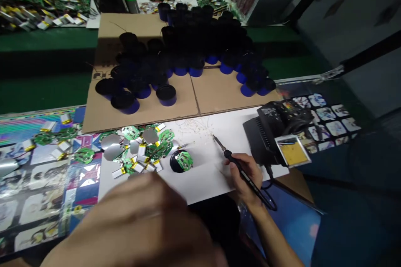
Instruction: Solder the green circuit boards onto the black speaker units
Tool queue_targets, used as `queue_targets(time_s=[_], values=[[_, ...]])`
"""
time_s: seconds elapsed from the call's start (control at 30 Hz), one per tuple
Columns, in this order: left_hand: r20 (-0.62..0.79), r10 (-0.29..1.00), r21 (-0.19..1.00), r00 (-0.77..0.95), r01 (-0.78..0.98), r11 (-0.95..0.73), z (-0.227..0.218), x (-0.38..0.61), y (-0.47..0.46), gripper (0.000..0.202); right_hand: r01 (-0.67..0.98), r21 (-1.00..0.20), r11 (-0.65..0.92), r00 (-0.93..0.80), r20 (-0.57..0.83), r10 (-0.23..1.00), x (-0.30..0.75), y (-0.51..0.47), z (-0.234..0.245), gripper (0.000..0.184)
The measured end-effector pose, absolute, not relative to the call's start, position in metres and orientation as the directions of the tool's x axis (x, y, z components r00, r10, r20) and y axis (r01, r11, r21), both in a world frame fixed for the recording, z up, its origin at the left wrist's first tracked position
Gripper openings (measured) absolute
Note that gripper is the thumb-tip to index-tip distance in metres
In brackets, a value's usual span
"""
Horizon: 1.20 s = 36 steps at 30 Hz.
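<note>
R hand gripped black-handled soldering iron pen-style, tip near round green PCB resting on black round cap on white paper sheet. L hand blurred near cam, open/shut can't tell.

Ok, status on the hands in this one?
Right hand holding black soldering iron, tip above white card. Left hand blurred, over round green circuit boards.

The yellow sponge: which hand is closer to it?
The right. The right hand, holding the soldering iron, is just left of the sponge, not touching it. The left hand is much farther left and nearer the camera.
</note>
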<state>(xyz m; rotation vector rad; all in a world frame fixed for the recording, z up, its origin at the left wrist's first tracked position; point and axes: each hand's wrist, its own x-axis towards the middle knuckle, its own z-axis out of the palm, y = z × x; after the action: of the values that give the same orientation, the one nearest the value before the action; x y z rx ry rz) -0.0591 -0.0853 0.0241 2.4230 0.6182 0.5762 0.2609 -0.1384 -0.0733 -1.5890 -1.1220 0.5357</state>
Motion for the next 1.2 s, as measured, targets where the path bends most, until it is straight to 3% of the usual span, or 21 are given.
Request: queue_targets(time_s=[0.1,0.2,0.3,0.47,0.67,0.87,0.97,1.07,1.13,1.2], values=[[0.210,0.632,0.576,0.746,0.428,-0.696,0.037,-0.010,-0.018,0.052,0.426,-0.905,-0.016,0.443,0.193,0.876,0.263,-0.142,-0.079,0.017],[0.086,0.644,0.478,0.760,0.536,-0.696,0.002,0.001,-0.011,0.067,0.446,-0.894,-0.039,0.440,0.180,0.880,0.265,-0.142,-0.084,0.017],[0.058,0.624,0.455,0.779,0.536,-0.711,-0.029,-0.003,-0.018,0.061,0.442,-0.896,-0.034,0.440,0.183,0.879,0.265,-0.139,-0.083,0.016],[0.085,0.638,0.597,0.765,0.474,-0.648,-0.023,-0.006,-0.012,0.050,0.446,-0.895,0.007,0.440,0.226,0.869,0.263,-0.137,-0.079,0.013],[0.008,0.728,0.784,0.685,0.447,-0.430,0.003,-0.029,-0.020,0.051,0.450,-0.892,0.035,0.420,0.246,0.874,0.264,-0.139,-0.084,0.016],[0.060,0.907,0.869,0.416,0.425,-0.253,0.026,-0.095,-0.001,0.046,0.491,-0.871,-0.005,0.426,0.235,0.874,0.266,-0.139,-0.090,0.019],[0.146,0.979,0.823,0.144,0.531,-0.201,0.025,-0.137,0.038,0.046,0.477,-0.879,-0.002,0.445,0.239,0.863,0.264,-0.138,-0.085,0.019],[0.229,0.969,0.660,-0.097,0.747,-0.081,0.013,-0.178,0.087,0.047,0.445,-0.895,0.005,0.515,0.260,0.817,0.260,-0.135,-0.076,0.024],[0.262,0.958,0.561,-0.116,0.826,-0.053,0.003,-0.199,0.116,0.046,0.441,-0.896,0.042,0.543,0.304,0.783,0.255,-0.125,-0.069,0.029],[0.299,0.954,0.499,-0.027,0.857,-0.132,-0.005,-0.213,0.140,0.042,0.421,-0.898,0.127,0.517,0.353,0.780,0.245,-0.106,-0.061,0.032]])
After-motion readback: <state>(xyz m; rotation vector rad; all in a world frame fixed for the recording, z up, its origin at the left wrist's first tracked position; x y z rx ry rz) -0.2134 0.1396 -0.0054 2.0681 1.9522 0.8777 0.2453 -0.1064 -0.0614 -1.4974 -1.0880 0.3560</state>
